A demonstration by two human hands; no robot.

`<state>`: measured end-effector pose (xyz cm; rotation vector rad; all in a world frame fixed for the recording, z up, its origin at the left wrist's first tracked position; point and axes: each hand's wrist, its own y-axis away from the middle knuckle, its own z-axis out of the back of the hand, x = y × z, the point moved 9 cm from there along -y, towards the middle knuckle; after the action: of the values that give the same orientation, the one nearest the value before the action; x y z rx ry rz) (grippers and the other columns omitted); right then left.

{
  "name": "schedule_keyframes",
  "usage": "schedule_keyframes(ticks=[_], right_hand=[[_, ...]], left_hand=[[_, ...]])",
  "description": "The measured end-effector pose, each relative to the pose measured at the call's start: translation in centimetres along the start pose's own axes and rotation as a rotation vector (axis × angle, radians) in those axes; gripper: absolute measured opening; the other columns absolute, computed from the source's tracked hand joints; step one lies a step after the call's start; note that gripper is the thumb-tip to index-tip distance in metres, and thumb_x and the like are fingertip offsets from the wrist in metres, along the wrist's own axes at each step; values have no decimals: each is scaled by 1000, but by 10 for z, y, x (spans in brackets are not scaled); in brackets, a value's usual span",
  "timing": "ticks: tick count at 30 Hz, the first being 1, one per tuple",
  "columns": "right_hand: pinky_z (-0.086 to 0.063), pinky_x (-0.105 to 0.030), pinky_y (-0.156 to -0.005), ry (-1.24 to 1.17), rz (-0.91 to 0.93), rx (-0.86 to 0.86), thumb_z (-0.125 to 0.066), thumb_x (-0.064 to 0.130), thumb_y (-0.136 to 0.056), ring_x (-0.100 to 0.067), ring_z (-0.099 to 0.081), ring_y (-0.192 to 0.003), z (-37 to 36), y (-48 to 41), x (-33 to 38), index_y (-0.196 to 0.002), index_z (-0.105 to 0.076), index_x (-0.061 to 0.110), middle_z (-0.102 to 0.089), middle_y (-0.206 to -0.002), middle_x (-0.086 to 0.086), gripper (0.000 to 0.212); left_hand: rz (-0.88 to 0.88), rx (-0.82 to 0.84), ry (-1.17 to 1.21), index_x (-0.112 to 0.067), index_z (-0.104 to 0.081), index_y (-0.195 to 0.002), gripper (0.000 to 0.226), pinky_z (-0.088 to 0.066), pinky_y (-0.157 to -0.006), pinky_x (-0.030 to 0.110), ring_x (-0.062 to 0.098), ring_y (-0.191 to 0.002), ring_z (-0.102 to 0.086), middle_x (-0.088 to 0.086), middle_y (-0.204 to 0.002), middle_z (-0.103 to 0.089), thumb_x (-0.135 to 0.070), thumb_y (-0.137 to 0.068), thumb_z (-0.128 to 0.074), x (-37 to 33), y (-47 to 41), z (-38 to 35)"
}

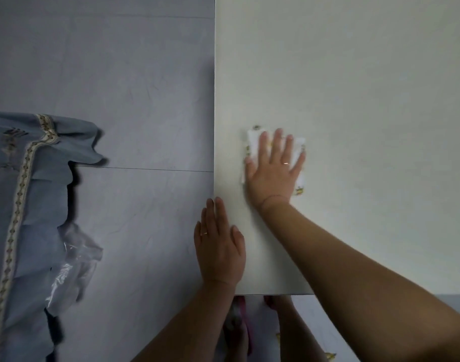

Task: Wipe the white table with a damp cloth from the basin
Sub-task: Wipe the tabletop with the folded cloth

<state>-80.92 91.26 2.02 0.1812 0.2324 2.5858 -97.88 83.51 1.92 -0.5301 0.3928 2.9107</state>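
The white table (354, 87) fills the right side of the head view, with its left edge running down the middle. A small white cloth (252, 142) with yellow printed marks lies flat on the table close to that edge. My right hand (272, 171) presses flat on the cloth with fingers spread, covering most of it. My left hand (219, 244) rests palm down on the table's near left corner, fingers together, holding nothing. No basin is in view.
Grey tiled floor (119, 74) lies left of the table. A blue fabric-covered piece with patterned trim (22, 205) stands at the far left, with a clear plastic bag (72, 265) beside it. My feet (239, 325) show below the table's near edge.
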Motion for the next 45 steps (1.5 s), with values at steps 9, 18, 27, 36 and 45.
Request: schedule_keyframes(ticks=[9, 18, 27, 36, 45], right_hand=[[6, -48, -117, 72, 335, 22, -18, 56, -95, -22, 7, -147, 12, -41, -30, -151, -2, 28, 3, -160, 0, 64], [9, -52, -115, 73, 507, 78, -10, 55, -93, -27, 7, -146, 8, -36, 45, -151, -1, 27, 3, -160, -2, 64], [12, -53, -114, -18, -44, -13, -16, 49, -96, -28, 12, -146, 23, -111, -19, -150, 6, 25, 10, -160, -4, 62], [7, -50, -116, 91, 393, 17, -19, 57, -95, -22, 7, -147, 28, -146, 0, -150, 0, 30, 5, -160, 1, 64], [6, -54, -115, 52, 488, 25, -19, 49, -97, -26, 3, -147, 18, -110, 76, -151, -4, 27, 0, -160, -2, 60]], left_hand=[[21, -4, -73, -8, -23, -150, 63, -32, -111, 50, 34, -136, -38, 17, -152, -33, -33, -93, -29, -1, 0, 4], [-84, -171, -152, -3, -30, -147, 61, -15, -118, 48, 31, -144, -24, 16, -154, -28, -28, -95, -48, -53, -86, 31], [-24, -179, -104, 0, -17, -149, 71, -14, -120, 40, 31, -146, -16, 17, -158, -16, -41, -95, -38, -59, -140, 18], [-28, -153, -107, 1, -16, -149, 71, -17, -119, 40, 31, -146, -16, 17, -159, -14, -39, -94, -34, -62, -140, 18], [-30, -155, -69, 1, -19, -149, 74, -19, -118, 39, 30, -145, -19, 18, -157, -20, -42, -92, -38, -60, -141, 20]])
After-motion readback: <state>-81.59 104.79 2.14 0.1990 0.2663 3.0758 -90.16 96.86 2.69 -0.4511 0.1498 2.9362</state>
